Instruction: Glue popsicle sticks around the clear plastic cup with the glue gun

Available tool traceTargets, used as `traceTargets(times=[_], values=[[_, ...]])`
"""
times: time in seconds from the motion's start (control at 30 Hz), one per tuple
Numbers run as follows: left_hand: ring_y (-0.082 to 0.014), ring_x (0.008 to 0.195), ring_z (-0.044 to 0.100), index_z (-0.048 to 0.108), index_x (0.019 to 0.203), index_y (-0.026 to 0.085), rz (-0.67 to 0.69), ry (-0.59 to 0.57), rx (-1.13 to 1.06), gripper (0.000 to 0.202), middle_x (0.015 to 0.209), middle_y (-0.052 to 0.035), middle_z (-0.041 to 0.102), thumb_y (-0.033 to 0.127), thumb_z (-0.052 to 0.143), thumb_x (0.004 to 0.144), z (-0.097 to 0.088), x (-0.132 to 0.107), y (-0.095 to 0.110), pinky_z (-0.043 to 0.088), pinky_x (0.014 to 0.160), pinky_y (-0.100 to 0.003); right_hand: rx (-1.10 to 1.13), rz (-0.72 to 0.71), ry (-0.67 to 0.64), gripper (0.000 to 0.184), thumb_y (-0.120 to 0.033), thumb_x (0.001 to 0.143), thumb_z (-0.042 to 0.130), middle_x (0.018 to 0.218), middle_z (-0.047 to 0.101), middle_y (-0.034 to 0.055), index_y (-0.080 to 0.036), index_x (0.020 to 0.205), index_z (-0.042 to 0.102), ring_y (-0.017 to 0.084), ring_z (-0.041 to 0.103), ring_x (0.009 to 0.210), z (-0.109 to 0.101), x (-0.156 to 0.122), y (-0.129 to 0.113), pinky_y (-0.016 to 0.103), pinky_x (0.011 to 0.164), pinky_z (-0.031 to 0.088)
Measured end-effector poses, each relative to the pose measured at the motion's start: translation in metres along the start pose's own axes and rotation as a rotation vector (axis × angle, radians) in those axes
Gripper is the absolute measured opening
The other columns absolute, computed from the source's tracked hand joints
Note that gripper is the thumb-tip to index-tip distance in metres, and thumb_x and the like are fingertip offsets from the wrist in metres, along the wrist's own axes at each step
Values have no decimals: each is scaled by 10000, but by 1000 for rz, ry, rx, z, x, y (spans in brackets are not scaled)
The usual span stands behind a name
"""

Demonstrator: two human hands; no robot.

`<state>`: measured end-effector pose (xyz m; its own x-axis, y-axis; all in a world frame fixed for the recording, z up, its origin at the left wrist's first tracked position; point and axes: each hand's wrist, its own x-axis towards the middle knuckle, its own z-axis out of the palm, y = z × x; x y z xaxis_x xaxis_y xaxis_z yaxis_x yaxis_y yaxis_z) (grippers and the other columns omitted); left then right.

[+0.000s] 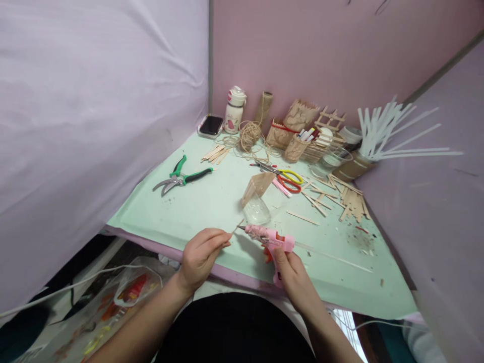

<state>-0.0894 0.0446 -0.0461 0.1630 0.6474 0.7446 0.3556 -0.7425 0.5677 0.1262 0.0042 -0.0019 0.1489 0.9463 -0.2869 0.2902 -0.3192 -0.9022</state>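
My right hand (290,272) is wrapped round the handle of a pink hot glue gun (270,238), and a clear glue stick (333,258) trails from its back end. Pinched in my left hand (204,254) is a small thin wooden stick (238,225). The gun's metal nozzle points left, at or very close to the stick; whether they touch I cannot tell. Just beyond the nozzle lies a clear plastic container (257,209). A wooden piece made of joined sticks (258,189) stands slanted behind it.
Green-handled pruning shears (181,176) lie at the left. Scissors (283,177) and loose craft sticks (351,199) are spread on the right. Along the back stand a white bottle (234,112), a twine ball (249,135), a pen holder (296,148) and a tube of glue sticks (353,165).
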Motion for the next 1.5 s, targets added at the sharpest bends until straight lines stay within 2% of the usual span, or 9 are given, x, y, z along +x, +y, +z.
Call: traceTargets(times=[0.27,0.47,0.7,1.13,1.5], values=[[-138,892,646,668,1101,178,7,4,-17,339,958,-59,681,-12,634,822,0,1,1,548,779,-240,-6,-12,2,668,-768,799,441,604,552,9,-137,805,659,132,455,439,0,0,-3,272,442,373],[-141,899,644,671,1096,179,-6,-4,-19,332,957,-57,683,-7,637,823,0,-1,-1,544,788,-249,17,10,37,715,-806,764,440,531,493,-13,-131,851,660,141,442,433,0,3,-5,269,419,371],[-143,894,649,668,1110,193,-8,-1,-20,342,960,-56,685,1,629,831,1,0,0,549,777,-250,7,7,5,646,-790,788,430,497,428,-43,-167,767,600,132,431,431,-1,5,-9,259,434,361],[-149,888,658,681,1105,190,-17,4,-28,339,960,-59,693,5,634,825,0,-1,0,548,781,-252,-25,31,18,624,-775,788,434,520,441,-33,-172,756,592,139,447,445,1,7,-8,260,433,365],[-147,872,660,681,1096,197,-14,6,-19,307,946,-60,696,35,635,840,1,1,0,556,758,-252,-86,-5,35,606,-757,829,396,534,477,-23,-183,737,569,147,463,453,0,13,-4,267,446,371]])
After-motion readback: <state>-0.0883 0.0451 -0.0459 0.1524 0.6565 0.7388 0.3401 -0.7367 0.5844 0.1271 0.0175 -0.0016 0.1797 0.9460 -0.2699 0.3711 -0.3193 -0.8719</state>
